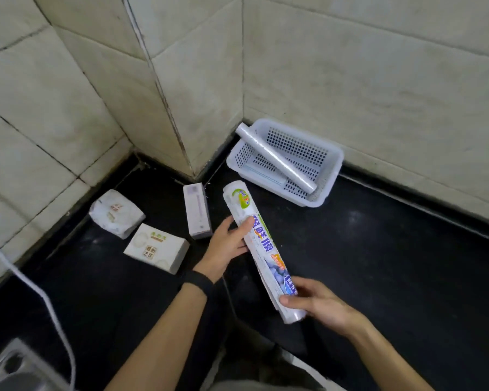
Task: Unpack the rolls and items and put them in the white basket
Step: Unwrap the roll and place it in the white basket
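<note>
Both my hands hold a wrapped cling-film roll over the black counter.

The cling-film roll [261,249] wears a printed sleeve with large blue Chinese characters, a green-and-yellow badge at its far end and a blueberry picture near me. My left hand [227,245] grips its middle, thumb on top; my right hand [315,301] clasps the near end. The white basket [329,176] sits in the counter's far corner against the tiled wall, a bare roll [275,158] lying slanted across it. Left of me lie a purple box [197,211], a white box [156,247] marked "Z IF" and a crumpled white packet [116,213]. The counter's right side lies open.
</note>
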`<state>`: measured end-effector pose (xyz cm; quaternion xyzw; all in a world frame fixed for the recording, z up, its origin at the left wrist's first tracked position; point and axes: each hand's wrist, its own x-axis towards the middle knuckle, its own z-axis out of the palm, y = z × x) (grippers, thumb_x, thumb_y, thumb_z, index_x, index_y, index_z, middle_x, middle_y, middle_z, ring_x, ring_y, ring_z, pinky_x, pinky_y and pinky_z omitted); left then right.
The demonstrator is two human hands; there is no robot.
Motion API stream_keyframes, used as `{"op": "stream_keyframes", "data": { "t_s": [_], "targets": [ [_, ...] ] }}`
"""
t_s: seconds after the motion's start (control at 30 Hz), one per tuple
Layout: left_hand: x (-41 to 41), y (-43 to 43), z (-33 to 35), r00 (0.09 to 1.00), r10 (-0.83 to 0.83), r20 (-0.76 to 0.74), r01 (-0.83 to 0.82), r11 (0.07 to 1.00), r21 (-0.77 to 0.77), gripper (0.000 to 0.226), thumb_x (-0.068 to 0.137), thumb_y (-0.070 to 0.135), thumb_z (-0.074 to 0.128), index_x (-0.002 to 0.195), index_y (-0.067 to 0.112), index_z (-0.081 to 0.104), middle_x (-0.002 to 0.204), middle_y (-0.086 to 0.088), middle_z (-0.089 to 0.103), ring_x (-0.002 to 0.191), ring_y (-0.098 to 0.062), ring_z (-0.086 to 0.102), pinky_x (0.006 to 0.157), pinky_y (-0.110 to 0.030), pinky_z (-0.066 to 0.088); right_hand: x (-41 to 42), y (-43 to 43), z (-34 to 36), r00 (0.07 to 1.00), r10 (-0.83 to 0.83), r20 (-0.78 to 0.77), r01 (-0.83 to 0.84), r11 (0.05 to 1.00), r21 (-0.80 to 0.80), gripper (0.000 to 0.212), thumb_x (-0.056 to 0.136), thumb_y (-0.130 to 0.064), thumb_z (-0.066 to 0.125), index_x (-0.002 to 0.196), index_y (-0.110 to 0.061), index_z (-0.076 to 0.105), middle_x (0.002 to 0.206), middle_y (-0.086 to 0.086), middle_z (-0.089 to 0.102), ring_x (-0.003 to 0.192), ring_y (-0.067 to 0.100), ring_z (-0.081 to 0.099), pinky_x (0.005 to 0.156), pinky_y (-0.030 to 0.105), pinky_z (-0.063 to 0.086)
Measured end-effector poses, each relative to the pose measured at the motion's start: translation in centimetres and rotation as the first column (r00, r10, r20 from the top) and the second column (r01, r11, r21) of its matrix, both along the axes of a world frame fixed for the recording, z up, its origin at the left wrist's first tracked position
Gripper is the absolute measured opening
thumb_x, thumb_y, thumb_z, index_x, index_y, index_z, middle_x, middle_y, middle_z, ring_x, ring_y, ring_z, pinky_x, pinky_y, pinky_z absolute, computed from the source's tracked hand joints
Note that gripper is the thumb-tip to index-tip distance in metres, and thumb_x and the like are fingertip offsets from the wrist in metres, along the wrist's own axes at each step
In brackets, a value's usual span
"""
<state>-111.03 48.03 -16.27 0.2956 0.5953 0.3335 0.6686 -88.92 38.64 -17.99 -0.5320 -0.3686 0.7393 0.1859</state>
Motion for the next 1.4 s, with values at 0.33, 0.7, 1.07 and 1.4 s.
{"op": "stream_keyframes", "data": {
  "t_s": [0.33, 0.7, 1.07, 1.4],
  "targets": [
    [9.4, -3.6, 1.8, 0.99, -0.04, 0.135, 0.023, 0.992, 0.122, 0.04, 0.087, 0.01, 0.072, 0.123, 0.013, 0.056, 0.114, -0.015, 0.07, 0.099, -0.027, 0.072, 0.073, -0.032, 0.06, 5.1, -0.4, 1.9, 0.988, -0.129, 0.081, 0.113, 0.976, 0.184, 0.059, 0.068, -0.05, 0.084, 0.121, -0.035, 0.063, 0.112, -0.006, 0.074, 0.103, 0.008, 0.07, 0.084, 0.022, 0.054],
    [6.5, -0.2, 5.5, 0.982, -0.035, -0.188, 0.099, 0.933, 0.345, 0.024, 0.091, 0.027, 0.068, 0.113, 0.029, 0.059, 0.099, 0.0, 0.074, 0.093, -0.019, 0.072, 0.073, -0.031, 0.06, 5.7, -1.0, 0.0, 0.917, -0.113, 0.382, -0.028, 0.938, 0.345, 0.036, 0.058, -0.04, 0.073, 0.089, -0.038, 0.056, 0.08, -0.013, 0.068, 0.062, 0.003, 0.063, 0.054, 0.025, 0.053],
    [5.2, -1.2, 5.7, 0.824, -0.259, -0.505, 0.434, 0.86, 0.268, 0.023, 0.095, 0.048, 0.055, 0.084, 0.039, 0.073, 0.087, 0.018, 0.073, 0.081, 0.01, 0.063, 0.081, -0.026, 0.047, 7.3, -1.0, 0.7, 0.836, -0.034, 0.548, -0.231, 0.884, 0.407, 0.045, 0.064, -0.062, 0.073, 0.096, -0.041, 0.049, 0.086, -0.012, 0.067, 0.075, 0.004, 0.065, 0.065, 0.029, 0.056],
    [3.9, -1.7, 3.6, 0.963, -0.171, -0.21, 0.211, 0.961, 0.181, 0.026, 0.096, 0.041, 0.058, 0.094, 0.021, 0.075, 0.11, -0.003, 0.072, 0.111, -0.018, 0.064, 0.098, -0.036, 0.049, 9.8, -0.9, 1.5, 0.649, 0.023, 0.761, -0.408, 0.854, 0.323, 0.041, 0.061, -0.062, 0.063, 0.089, -0.035, 0.048, 0.079, -0.01, 0.064, 0.071, 0.009, 0.061, 0.06, 0.032, 0.051]
  ]
}}
